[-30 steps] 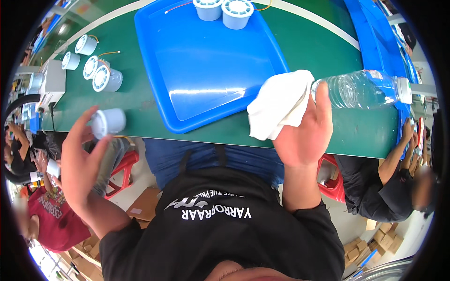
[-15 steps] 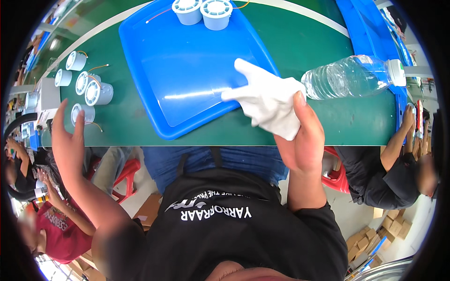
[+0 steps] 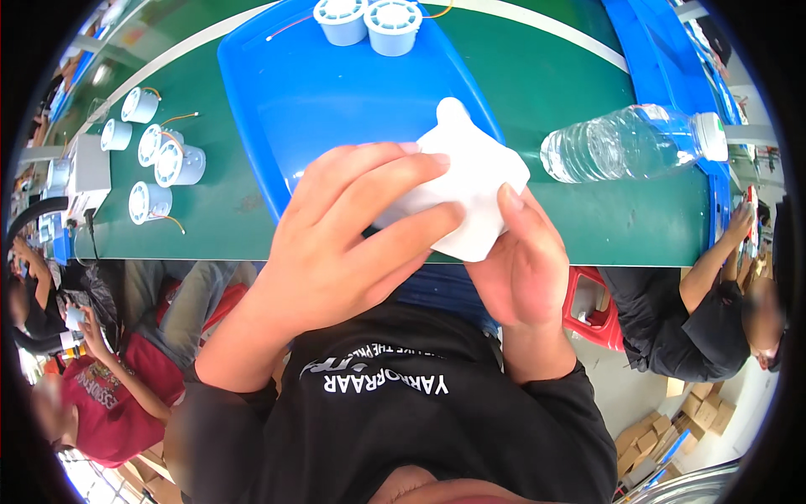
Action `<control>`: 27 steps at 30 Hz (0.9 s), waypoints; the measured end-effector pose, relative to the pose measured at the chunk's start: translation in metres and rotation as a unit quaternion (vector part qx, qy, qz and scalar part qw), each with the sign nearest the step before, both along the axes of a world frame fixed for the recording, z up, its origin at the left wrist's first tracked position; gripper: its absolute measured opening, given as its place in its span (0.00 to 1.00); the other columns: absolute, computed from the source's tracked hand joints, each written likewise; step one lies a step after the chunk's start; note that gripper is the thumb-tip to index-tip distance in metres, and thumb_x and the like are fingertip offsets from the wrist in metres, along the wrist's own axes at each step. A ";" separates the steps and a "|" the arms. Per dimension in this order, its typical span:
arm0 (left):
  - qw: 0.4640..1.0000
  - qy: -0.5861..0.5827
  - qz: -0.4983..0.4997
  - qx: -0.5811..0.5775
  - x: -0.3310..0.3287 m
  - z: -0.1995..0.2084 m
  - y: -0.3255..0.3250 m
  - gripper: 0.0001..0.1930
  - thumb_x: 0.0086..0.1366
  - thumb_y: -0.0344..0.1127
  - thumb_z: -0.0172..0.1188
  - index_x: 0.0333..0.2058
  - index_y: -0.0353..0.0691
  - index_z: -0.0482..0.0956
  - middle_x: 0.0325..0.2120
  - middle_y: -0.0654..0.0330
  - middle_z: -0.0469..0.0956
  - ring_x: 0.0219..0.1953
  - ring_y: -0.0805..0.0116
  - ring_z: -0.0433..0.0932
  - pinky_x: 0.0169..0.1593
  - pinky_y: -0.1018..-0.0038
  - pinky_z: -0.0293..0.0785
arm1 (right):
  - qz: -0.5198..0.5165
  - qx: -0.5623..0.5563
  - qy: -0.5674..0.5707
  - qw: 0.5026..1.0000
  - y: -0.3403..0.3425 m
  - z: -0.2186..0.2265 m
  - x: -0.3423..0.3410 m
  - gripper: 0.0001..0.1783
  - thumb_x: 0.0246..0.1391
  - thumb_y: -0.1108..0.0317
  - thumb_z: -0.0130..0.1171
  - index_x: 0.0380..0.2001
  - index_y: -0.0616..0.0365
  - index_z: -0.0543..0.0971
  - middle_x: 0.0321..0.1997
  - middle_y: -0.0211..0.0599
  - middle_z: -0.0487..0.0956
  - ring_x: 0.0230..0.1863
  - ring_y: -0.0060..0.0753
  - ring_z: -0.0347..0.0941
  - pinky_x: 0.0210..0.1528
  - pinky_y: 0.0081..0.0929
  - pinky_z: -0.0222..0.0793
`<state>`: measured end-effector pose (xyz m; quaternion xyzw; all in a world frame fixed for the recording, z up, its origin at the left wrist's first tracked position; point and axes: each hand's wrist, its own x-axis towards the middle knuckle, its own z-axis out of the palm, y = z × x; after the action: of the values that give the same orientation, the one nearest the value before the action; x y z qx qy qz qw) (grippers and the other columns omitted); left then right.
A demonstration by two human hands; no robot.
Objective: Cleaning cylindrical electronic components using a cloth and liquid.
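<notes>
The right hand [image 3: 529, 273] holds the cloth [image 3: 480, 168], its thumb pressed on the upper face and its fingers mostly hidden below, so the cloth looks pinched between them. The left hand [image 3: 348, 223] comes in from 8 o'clock, palm down, fingers a little spread and tips on the cloth; whether its thumb clamps from beneath I cannot tell. The cloth sits between the hands, over the tray [image 3: 290, 92]'s near right corner. Holding from both sides probably keeps something so limp spread. A rounded lobe sticks out at 12 o'clock; folded cloth or glove, I cannot say.

From the cloth, two pale units [image 3: 393, 29] stand side by side at 11 o'clock in the tray, whose raised rim would keep them from rolling off. Five more [image 3: 180, 164] cluster at 9 o'clock on the table [image 3: 638, 223], some trailing thin wires, perhaps spaced to be easy to reach. The bottle [image 3: 617, 149] lies on its side at 3 o'clock, apart from the right hand.

White lettering and a logo cross the shirt [image 3: 378, 412], upside down here. A co-worker's red top [image 3: 126, 399] at 8 o'clock bears pale lettering. No writing is legible on the units.
</notes>
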<state>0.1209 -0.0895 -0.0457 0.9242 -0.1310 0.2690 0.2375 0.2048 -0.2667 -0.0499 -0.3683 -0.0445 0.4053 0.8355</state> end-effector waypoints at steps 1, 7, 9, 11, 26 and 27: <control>1.000 0.001 -0.022 -0.004 0.000 0.000 0.002 0.27 0.42 0.24 0.70 0.46 0.45 0.82 0.51 0.53 0.78 0.51 0.48 0.77 0.54 0.57 0.73 | 0.013 -0.007 -0.012 1.000 -0.004 -0.001 0.001 0.31 0.69 0.58 0.46 0.67 0.70 0.61 0.65 0.47 0.70 0.67 0.41 0.65 0.69 0.39 0.58; 0.857 0.113 -0.028 -0.502 -0.011 0.004 -0.001 0.08 0.66 0.24 0.59 0.44 0.36 0.75 0.45 0.51 0.81 0.46 0.67 0.81 0.50 0.70 0.75 | 0.034 -0.058 -0.216 0.974 -0.023 -0.011 0.021 0.31 0.68 0.60 0.50 0.66 0.68 0.62 0.64 0.47 0.70 0.62 0.37 0.68 0.63 0.35 0.62; 0.827 0.149 -0.037 -0.540 -0.005 0.019 0.006 0.07 0.72 0.29 0.54 0.46 0.34 0.72 0.41 0.53 0.82 0.44 0.74 0.79 0.46 0.76 0.74 | -0.060 -0.128 -0.348 0.927 -0.026 -0.012 0.026 0.35 0.58 0.62 0.60 0.64 0.66 0.64 0.64 0.46 0.70 0.62 0.36 0.68 0.62 0.35 0.61; 0.701 0.271 -0.059 -0.657 -0.002 0.027 0.012 0.09 0.70 0.33 0.53 0.45 0.35 0.69 0.38 0.56 0.81 0.40 0.72 0.79 0.44 0.76 0.72 | -0.066 -0.164 -0.451 0.875 -0.030 -0.014 0.033 0.47 0.45 0.63 0.72 0.66 0.64 0.62 0.66 0.46 0.68 0.66 0.40 0.66 0.65 0.37 0.58; 0.688 0.360 0.000 -0.630 -0.013 0.040 0.010 0.06 0.71 0.33 0.57 0.40 0.36 0.74 0.30 0.65 0.81 0.32 0.84 0.75 0.34 0.85 0.66 | 0.165 -0.047 -0.102 0.980 -0.008 -0.028 0.000 0.17 0.71 0.62 0.50 0.52 0.63 0.76 0.45 0.31 0.80 0.45 0.20 0.74 0.48 0.21 0.69; 0.673 0.374 -0.009 -0.637 -0.012 0.044 0.010 0.06 0.71 0.33 0.57 0.38 0.37 0.74 0.27 0.66 0.79 0.29 0.85 0.73 0.32 0.84 0.64 | 0.173 -0.022 -0.031 0.984 -0.007 -0.030 -0.001 0.17 0.71 0.62 0.50 0.53 0.63 0.76 0.45 0.32 0.80 0.45 0.19 0.74 0.48 0.21 0.68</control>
<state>0.1089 -0.0793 -0.0019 0.5706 0.1638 -0.0836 0.8004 0.2039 -0.2733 -0.0799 -0.3856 -0.1242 0.5328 0.7430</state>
